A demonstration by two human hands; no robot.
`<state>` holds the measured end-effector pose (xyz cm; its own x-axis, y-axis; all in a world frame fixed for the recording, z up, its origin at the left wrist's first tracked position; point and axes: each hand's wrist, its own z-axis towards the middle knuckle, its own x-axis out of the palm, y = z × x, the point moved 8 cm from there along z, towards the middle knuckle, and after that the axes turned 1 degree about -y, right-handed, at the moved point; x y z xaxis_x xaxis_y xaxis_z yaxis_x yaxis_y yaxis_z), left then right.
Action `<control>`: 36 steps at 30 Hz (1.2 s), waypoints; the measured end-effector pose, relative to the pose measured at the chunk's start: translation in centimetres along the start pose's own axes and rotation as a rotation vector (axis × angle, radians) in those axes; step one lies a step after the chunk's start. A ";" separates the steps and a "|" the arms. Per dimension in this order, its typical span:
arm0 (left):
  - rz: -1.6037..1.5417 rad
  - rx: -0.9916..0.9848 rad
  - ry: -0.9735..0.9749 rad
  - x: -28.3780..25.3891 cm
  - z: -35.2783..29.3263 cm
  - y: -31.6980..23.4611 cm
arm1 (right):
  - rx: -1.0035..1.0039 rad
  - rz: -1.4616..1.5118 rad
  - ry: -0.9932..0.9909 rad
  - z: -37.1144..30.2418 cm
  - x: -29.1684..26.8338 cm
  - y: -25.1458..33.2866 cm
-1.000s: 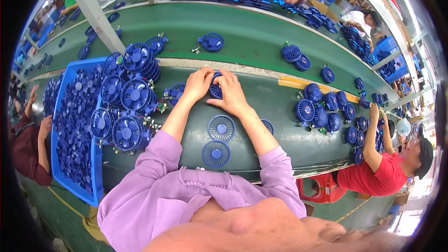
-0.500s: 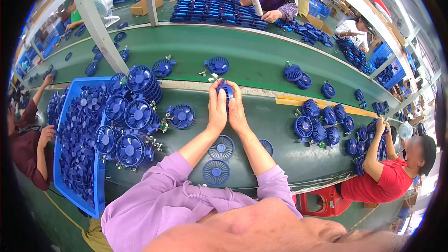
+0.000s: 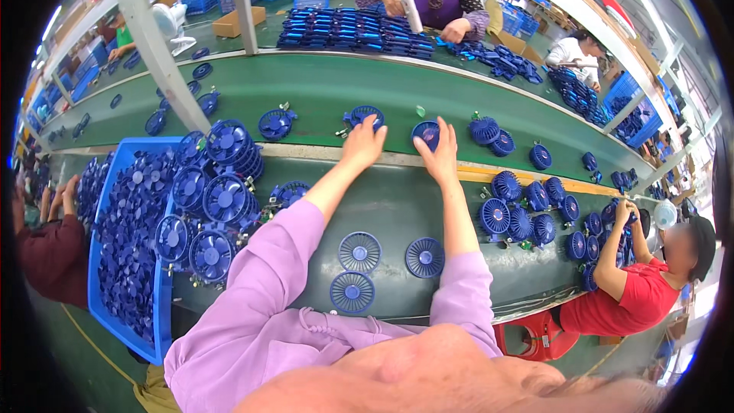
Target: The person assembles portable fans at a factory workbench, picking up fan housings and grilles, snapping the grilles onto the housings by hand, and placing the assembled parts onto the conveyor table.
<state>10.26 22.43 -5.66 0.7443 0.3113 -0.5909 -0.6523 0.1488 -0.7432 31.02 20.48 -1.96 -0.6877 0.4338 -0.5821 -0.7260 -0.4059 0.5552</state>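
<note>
On the green belt, my left hand (image 3: 362, 147) has its fingertips on the near rim of a blue fan housing (image 3: 362, 115) with loose wires beside it. To its right, my right hand (image 3: 441, 154) grips a round blue fan (image 3: 426, 134) between thumb and fingers, low over or on the belt. Three round blue fan grilles lie before me on the dark work surface: an upper left one (image 3: 359, 251), a lower one (image 3: 352, 291) and one by my right forearm (image 3: 424, 258). Stacked fan housings with blades (image 3: 227, 195) stand left of my left arm.
A blue bin (image 3: 167, 291) full of fan blades stands at left. Grilled fans (image 3: 520, 222) lie in a group at right, others along the belt (image 3: 306, 76). A metal post (image 3: 153, 38) rises at the belt's left. Co-workers sit on both sides and across.
My hands, earlier together around a fan, have separated and reached farther out. The right carried a fan to the belt; the left went to a housing there. The grille by my right forearm is now uncovered.
</note>
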 end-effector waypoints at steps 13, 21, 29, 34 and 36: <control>0.263 0.001 -0.030 1.2 6.2 5.1 | -0.103 -0.033 0.668 -20.1 -7.1 5.8; 0.172 0.069 0.011 1.5 3.2 3.8 | 0.263 0.631 0.404 -13.8 -7.1 3.2; -1.418 -0.410 0.183 2.6 -6.0 2.0 | 0.379 1.150 0.122 -6.6 -2.4 6.0; -1.753 -0.575 0.435 1.3 -10.4 -0.5 | 0.104 0.520 0.014 -5.7 -0.9 8.9; -1.789 -0.552 0.470 0.0 -11.1 -0.9 | -0.057 0.266 -0.012 -6.0 -1.0 10.7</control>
<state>12.46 11.85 -8.44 0.4286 -0.0956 0.8984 0.8351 -0.3376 -0.4343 23.85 10.86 1.00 -0.8544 0.3150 -0.4133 -0.5192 -0.5511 0.6532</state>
